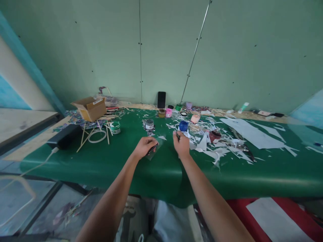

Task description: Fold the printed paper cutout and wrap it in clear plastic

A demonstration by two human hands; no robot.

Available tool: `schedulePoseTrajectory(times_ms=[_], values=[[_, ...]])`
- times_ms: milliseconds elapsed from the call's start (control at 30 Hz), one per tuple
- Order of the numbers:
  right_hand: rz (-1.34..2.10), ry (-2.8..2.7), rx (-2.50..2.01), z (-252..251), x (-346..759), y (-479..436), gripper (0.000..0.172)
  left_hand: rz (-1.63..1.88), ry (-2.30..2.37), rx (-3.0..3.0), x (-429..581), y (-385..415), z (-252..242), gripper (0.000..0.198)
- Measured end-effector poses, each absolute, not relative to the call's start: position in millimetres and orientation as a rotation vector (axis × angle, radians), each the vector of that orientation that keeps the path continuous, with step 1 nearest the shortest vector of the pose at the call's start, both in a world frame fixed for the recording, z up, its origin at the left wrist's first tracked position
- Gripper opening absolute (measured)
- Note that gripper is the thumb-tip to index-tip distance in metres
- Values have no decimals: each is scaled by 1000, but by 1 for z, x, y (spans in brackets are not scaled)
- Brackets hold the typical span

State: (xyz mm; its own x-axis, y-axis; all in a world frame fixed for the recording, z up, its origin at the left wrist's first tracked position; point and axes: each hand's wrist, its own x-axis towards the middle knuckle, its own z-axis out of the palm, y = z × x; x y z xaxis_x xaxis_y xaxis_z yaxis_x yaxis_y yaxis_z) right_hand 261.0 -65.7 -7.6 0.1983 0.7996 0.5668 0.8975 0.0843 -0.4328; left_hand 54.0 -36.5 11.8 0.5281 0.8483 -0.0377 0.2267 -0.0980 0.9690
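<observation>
My left hand point(143, 147) is closed on a small dark piece with pale markings point(152, 149). Clear plastic film point(150, 156) shows under that piece, just above the green table cover point(161, 171). A short way to the right, my right hand point(182, 144) is curled in a grip. A dark tip point(178, 136) shows at its thumb, but the rest of the thing is hidden. Beyond the hands stand a jar of grey-black paint point(149, 124) and a blue paint jar point(183, 126). Between the hands lies a white paper scrap point(162, 137).
Paper scraps point(203, 144) surround a dark red jar point(215, 135) and metal scissors-like tools point(243, 148) at right. Leftward are a green paint jar point(115, 127), a tape ring point(97, 136), wooden sticks point(83, 137), a cardboard box point(92, 109) and a black box with cable point(64, 136). A phone point(161, 99) leans on the wall.
</observation>
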Motion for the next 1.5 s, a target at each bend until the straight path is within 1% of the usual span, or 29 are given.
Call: schedulePoseTrajectory(times_ms=[233,400,700,833,1033,1500], values=[[-95,-2056,-1616,-2,242,-72,23,777,973,1529,55,-34,8,33],[-110,-2194,-1681,6,236,-72,24,779,976,1529,55,-35,9,32],[-186,-2126,-1887,7,232,-69,27,712,938,1613,55,-34,8,33],[-185,-2126,-1891,8,233,-69,26,615,887,1681,54,-34,9,31],[-168,-2121,-1897,9,234,-69,31,495,838,1765,53,-32,12,27],[-131,-1992,-2060,10,235,-69,31,444,805,1800,54,-30,16,28]])
